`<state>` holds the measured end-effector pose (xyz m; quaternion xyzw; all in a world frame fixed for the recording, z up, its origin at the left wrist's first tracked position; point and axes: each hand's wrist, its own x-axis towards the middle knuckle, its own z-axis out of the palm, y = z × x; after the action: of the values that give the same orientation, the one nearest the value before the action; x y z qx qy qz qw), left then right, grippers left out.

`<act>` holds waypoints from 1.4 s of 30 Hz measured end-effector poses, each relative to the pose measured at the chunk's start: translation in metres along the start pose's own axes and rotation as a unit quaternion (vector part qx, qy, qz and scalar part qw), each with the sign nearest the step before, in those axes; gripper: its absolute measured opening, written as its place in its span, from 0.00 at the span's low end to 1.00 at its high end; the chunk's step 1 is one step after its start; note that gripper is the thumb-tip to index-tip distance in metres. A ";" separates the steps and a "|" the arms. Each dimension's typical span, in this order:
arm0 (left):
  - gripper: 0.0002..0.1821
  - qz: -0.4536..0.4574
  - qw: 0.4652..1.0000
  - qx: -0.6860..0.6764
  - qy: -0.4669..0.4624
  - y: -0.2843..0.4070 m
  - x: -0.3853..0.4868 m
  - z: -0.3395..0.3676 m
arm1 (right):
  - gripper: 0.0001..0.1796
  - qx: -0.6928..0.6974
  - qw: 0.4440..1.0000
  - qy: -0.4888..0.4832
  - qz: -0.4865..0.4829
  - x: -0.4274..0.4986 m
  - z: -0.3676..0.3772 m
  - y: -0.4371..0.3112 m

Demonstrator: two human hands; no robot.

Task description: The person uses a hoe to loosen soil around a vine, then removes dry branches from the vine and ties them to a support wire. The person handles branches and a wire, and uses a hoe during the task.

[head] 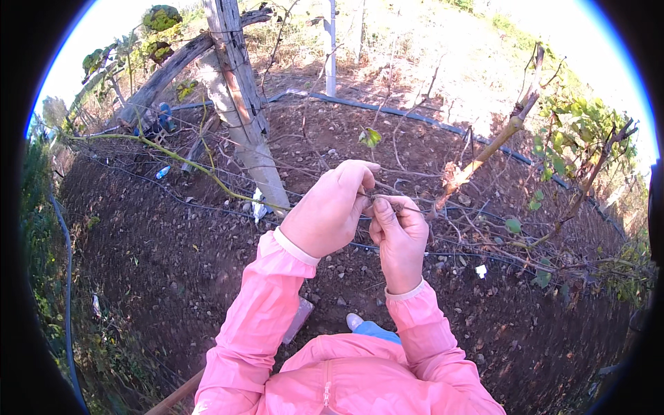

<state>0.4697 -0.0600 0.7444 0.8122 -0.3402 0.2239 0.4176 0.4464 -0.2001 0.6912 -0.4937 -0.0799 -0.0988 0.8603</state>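
Note:
My left hand (329, 207) and my right hand (397, 233) meet in front of me at the height of the vine canes. Between the fingertips of both hands is a thin brown vine cane (410, 208); whether a tie or tendril is there too, I cannot tell. The left palm faces down with its fingers curled over the cane. On the right, thumb and forefinger pinch it. Thin bare canes run behind the hands towards a thick vine trunk (482, 158) with peeling bark. A long green cane (187, 163) reaches in from the left, its end near my left wrist.
Beyond my left hand stands a weathered wooden post (236, 67) against a concrete post (262, 166), wrapped with wire. A slanting log (166, 78) leans there. Dark irrigation hoses (384, 109) cross the stony soil. Leafy vines (581, 124) stand at right. A flat block (299, 320) lies near my foot.

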 end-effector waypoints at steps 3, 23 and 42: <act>0.12 -0.008 1.000 0.014 -0.013 0.002 0.000 -0.002 | 0.08 0.004 1.000 -0.016 0.016 0.000 -0.006 0.001; 0.07 0.007 1.000 0.000 -0.025 0.000 0.006 0.000 | 0.17 0.107 0.992 0.072 0.000 -0.009 0.000 -0.008; 0.05 0.113 0.950 0.283 -0.074 0.004 0.016 0.010 | 0.09 -0.053 0.989 -0.090 0.101 -0.033 -0.021 -0.030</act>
<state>0.4783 -0.0758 0.7519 0.8678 -0.3823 0.2955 0.1161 0.4079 -0.2299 0.6982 -0.5507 -0.1015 0.0290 0.8280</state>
